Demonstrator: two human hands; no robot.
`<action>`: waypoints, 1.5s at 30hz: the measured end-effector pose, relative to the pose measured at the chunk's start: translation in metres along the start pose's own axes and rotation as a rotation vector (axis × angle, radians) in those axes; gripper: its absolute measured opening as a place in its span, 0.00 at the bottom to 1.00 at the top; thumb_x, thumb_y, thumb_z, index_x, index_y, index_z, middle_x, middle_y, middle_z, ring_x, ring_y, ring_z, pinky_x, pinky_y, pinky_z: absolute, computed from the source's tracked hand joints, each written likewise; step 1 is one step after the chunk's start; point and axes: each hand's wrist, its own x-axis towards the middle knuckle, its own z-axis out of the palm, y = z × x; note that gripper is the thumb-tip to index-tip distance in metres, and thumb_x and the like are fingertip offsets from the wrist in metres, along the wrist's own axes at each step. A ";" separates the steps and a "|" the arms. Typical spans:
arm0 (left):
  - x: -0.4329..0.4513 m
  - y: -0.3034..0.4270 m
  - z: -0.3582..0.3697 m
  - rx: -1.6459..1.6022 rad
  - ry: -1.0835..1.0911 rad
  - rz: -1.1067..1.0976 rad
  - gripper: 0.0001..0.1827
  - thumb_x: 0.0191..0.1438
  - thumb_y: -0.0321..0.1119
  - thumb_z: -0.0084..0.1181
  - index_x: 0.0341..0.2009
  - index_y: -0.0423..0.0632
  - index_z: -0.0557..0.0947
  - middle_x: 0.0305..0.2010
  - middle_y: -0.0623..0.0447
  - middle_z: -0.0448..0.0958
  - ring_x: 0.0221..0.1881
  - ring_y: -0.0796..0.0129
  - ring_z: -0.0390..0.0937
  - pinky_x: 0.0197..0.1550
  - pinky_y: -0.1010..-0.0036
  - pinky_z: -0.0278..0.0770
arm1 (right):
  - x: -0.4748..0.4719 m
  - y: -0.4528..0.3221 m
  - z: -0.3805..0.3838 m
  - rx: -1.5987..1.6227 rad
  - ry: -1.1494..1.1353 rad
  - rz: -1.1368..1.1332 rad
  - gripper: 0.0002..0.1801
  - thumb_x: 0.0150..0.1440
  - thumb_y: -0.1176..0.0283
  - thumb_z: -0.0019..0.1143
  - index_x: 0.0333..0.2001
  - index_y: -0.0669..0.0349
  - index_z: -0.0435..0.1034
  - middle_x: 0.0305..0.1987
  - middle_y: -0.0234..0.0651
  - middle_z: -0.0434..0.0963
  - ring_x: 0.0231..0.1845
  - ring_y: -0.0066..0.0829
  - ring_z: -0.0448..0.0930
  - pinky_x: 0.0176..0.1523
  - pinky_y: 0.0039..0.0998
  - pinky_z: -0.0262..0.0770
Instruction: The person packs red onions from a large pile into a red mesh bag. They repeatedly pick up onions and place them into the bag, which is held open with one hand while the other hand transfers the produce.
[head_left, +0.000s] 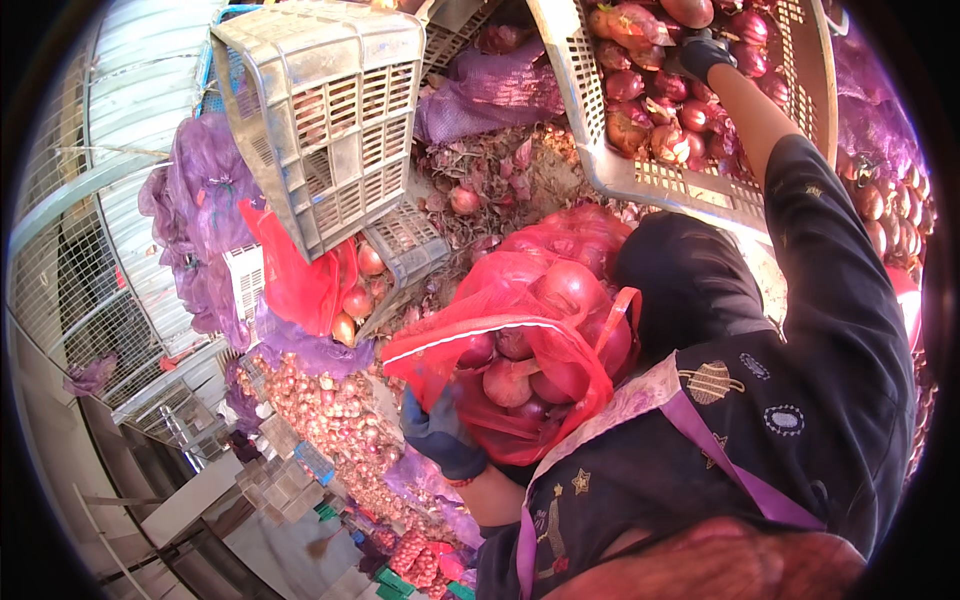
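A red mesh bag (480, 289) full of red onions (510, 381) stands against my lap, its mouth gaping towards me. My left hand (442, 433), in a dark glove, grips the bag's rim on the left side. At the upper right my right hand (706, 56), gloved too, reaches into a plastic crate (600, 161) that holds many red onions (667, 142). Its fingers lie among the onions, close to a large one (688, 10). Whether they have closed round an onion, I cannot tell.
A grey plastic crate (349, 161) stands tipped at the upper left, beside a smaller crate (405, 240) with onions and red mesh (300, 285). Purple net sacks (214, 187) line the left. Onion skins litter the ground (480, 180). A large onion heap (337, 412) spreads lower left.
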 end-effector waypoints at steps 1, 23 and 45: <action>0.000 0.001 -0.001 0.002 -0.002 0.001 0.18 0.51 0.20 0.59 0.49 0.35 0.82 0.42 0.52 0.81 0.40 0.68 0.78 0.42 0.73 0.78 | 0.001 0.007 -0.004 0.007 -0.011 -0.099 0.40 0.48 0.43 0.62 0.64 0.45 0.68 0.72 0.52 0.57 0.70 0.56 0.63 0.69 0.48 0.65; -0.020 0.021 -0.038 -0.098 -0.446 -0.339 0.18 0.61 0.36 0.58 0.52 0.39 0.81 0.29 0.55 0.78 0.29 0.73 0.75 0.34 0.77 0.74 | -0.090 0.068 0.001 0.980 -0.065 -0.665 0.43 0.54 0.42 0.63 0.62 0.65 0.68 0.51 0.38 0.80 0.53 0.31 0.79 0.59 0.32 0.72; -0.039 0.038 -0.009 -0.194 -0.198 -0.074 0.15 0.62 0.32 0.51 0.50 0.37 0.79 0.27 0.53 0.77 0.22 0.75 0.71 0.25 0.79 0.68 | -0.347 -0.077 -0.042 0.841 0.480 -1.809 0.14 0.58 0.68 0.59 0.47 0.59 0.75 0.50 0.44 0.79 0.52 0.48 0.79 0.55 0.46 0.76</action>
